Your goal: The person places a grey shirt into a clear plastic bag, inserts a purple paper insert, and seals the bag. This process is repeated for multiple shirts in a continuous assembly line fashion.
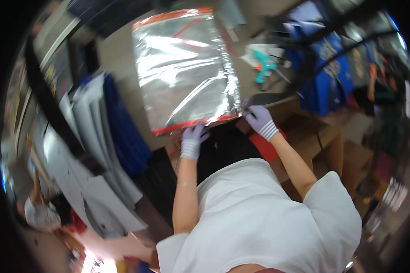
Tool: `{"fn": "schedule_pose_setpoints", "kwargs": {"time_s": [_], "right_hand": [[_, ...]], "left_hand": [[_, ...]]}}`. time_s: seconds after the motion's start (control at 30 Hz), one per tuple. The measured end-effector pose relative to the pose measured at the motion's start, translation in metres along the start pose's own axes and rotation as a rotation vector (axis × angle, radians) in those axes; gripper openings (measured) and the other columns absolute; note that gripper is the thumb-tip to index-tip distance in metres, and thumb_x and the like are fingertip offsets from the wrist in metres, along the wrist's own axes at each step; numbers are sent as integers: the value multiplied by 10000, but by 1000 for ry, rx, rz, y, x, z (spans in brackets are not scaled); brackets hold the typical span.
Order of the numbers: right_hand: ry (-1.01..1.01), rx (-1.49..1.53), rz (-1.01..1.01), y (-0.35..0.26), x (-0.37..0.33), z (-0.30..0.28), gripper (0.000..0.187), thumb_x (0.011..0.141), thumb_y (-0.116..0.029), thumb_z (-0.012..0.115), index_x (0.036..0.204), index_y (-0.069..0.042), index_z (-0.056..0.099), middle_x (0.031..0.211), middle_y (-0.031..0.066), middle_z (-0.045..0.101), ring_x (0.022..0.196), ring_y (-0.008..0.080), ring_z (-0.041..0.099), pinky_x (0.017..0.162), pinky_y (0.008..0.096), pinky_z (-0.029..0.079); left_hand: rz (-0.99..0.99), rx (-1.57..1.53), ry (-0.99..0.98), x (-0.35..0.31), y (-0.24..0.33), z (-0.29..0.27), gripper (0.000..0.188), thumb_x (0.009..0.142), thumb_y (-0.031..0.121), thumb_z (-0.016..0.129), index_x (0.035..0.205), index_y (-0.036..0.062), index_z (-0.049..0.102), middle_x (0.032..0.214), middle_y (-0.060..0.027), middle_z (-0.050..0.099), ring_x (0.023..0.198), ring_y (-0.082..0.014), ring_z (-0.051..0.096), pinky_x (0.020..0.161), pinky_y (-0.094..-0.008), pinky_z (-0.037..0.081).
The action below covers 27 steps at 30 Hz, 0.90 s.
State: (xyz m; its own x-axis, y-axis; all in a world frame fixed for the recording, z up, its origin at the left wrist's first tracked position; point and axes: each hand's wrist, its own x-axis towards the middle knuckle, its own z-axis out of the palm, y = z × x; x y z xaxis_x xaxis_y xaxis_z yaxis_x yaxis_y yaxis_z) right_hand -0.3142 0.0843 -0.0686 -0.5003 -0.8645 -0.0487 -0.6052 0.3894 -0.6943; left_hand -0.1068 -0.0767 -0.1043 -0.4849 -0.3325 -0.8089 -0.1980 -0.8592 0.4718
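Observation:
A large, clear, shiny plastic bag [168, 91] lies flat on the table, with an orange-red strip along its far edge and a red strip along its near edge. My left hand [194, 140], in a pale glove with a striped cuff, grips the near red edge around its middle. At the near right corner, my right hand [261, 122], gloved the same way, has its fingers closed on the bag's edge. Glare hides much of the plastic, and I cannot tell whether it is one bag or a stack.
A teal pistol-shaped tool [265, 67] lies right of the bag on the brown table [118, 52]. Grey and blue garments [100, 113] hang at left, and blue patterned cloth [325, 77] hangs at right. A wooden stool-like piece [307, 132] stands beside me. Another person [43, 214] is at far left.

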Motion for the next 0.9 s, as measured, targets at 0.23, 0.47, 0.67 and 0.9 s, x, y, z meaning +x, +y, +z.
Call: {"fn": "schedule_pose_setpoints", "kwargs": {"time_s": [0.23,0.47,0.67,0.9], "right_hand": [[-698,-72,95,-33,-75,-108,176,782,-187,513,877,-98,633,885,108,631,887,296,584,775,383,466],[-278,-23,5,-18,-16,-74,201,819,-223,528,872,-47,610,819,139,633,718,305,606,671,354,489],[658,1005,1037,116,-119,-81,388,908,-374,445,1053,-25,534,982,149,622,780,212,610,686,309,489],[462,838,1048,176,-165,-168,447,898,-431,439,1138,-57,481,968,154,626,755,225,630,627,303,493]], "left_hand": [[343,470,-32,-115,18,-26,320,851,54,558,1144,-58,497,1071,-126,578,1015,-174,547,853,-286,455],[1177,923,502,-263,126,7,214,767,-49,557,978,-33,586,1015,-166,598,977,-258,566,886,-343,424],[1061,1055,176,-244,84,2,165,780,-33,555,938,-28,602,1009,-153,605,952,-246,578,848,-308,440],[998,1239,-244,-138,24,44,216,769,130,599,957,23,598,1000,-131,595,966,-296,545,851,-355,437]]}}
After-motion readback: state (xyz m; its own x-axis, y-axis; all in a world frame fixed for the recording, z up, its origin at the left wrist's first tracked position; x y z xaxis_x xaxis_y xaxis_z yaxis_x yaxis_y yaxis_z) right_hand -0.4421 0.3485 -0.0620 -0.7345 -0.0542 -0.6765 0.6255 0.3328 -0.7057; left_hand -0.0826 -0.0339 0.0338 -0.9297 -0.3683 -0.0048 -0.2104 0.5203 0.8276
